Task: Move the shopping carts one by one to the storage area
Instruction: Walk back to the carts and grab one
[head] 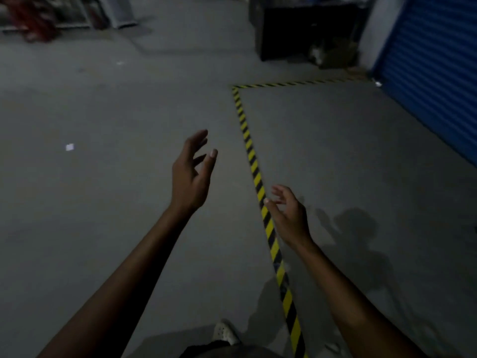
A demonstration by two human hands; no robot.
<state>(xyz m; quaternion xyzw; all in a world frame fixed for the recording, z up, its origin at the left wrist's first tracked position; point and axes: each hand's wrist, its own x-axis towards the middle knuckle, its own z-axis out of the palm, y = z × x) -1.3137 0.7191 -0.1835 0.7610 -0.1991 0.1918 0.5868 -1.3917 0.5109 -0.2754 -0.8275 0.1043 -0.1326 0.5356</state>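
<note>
Over concrete floor (pixel 98 202) with hazard tape (pixel 251 156), left hand (pixel 190 178), right hand (pixel 290 217): loose-fingered, empty.

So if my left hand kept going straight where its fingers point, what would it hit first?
Nothing near: the left hand points over bare floor, left of the striped tape. Far ahead it may reach the dark cabinet, but depth is unclear.

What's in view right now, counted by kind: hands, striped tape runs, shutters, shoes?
Hands: 2, left hand and right hand, both holding nothing
Yellow-and-black tape runs: 2, long tape run and far tape run
Shutters: 1, blue shutter
Shoes: 1, white shoe
Total: 6
</note>
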